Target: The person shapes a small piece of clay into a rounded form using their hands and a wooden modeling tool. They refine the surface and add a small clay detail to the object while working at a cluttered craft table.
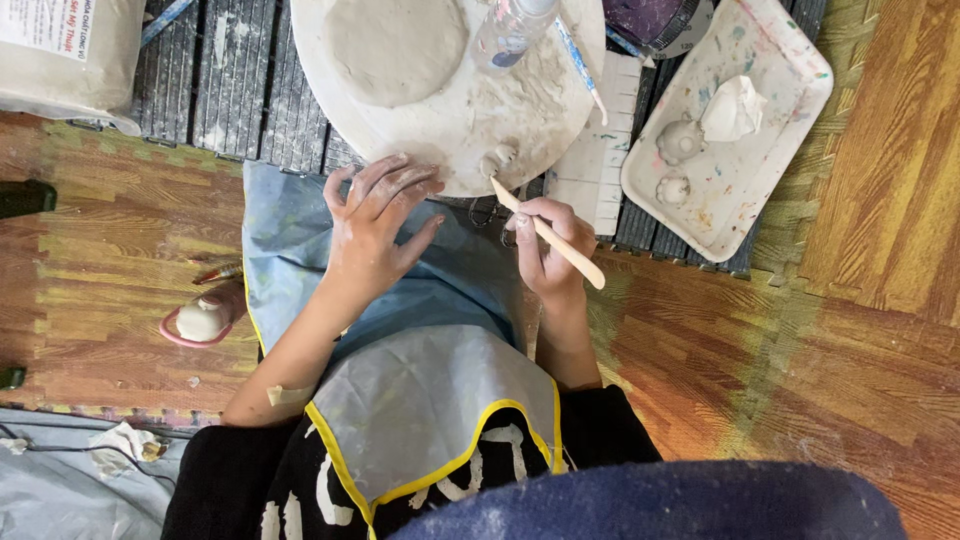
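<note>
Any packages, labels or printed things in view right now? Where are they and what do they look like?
Clay bag: top left corner, bulky pale grey plastic-wrapped block.
Label: white rectangle on that bag, red and dark print.
Clear bottle: top centre, on the round clay-smeared board; no label readable.

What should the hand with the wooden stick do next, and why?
Probably ease the pale wooden modelling stick a little forward into the small grey clay lump. Its tip already sits at the lump on the round clay-smeared board, the right hand grips it like a pen, and the left hand steadies the board's edge.
</note>
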